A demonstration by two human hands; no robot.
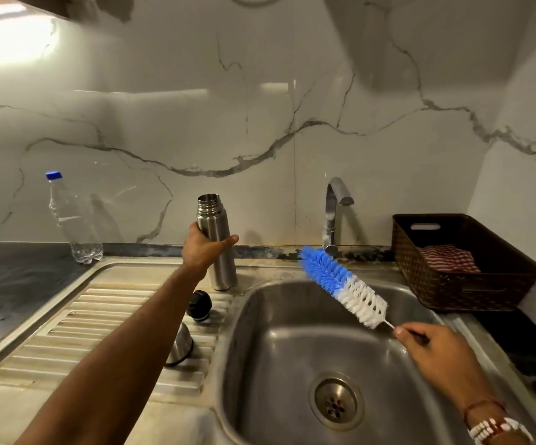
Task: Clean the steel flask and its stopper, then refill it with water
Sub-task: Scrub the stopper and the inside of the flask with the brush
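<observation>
Two hands are busy around the sink basin [292, 332], each set up for scrubbing. Nearest, over the basin's right edge, the right hand [433, 351] pinches the thin wire handle of a bottle brush [340, 285], fingers closed on it, the blue bristle tip angled up and left toward the flask, probably ready to go into its neck. Left of the basin, on the ribbed drainboard [99, 316], lie the steel cup lid [181, 346] and, just beyond it, the black stopper [199, 306], set aside so the mouth stays free. Further back, at the basin's rear left corner, the left hand [205, 250] wraps the steel flask [216, 242] around its middle, holding it upright on the sink rim, likely to steady it. Its body is brushed and plain, the threaded neck open. Behind the basin stands the tap [334, 213], not running.
</observation>
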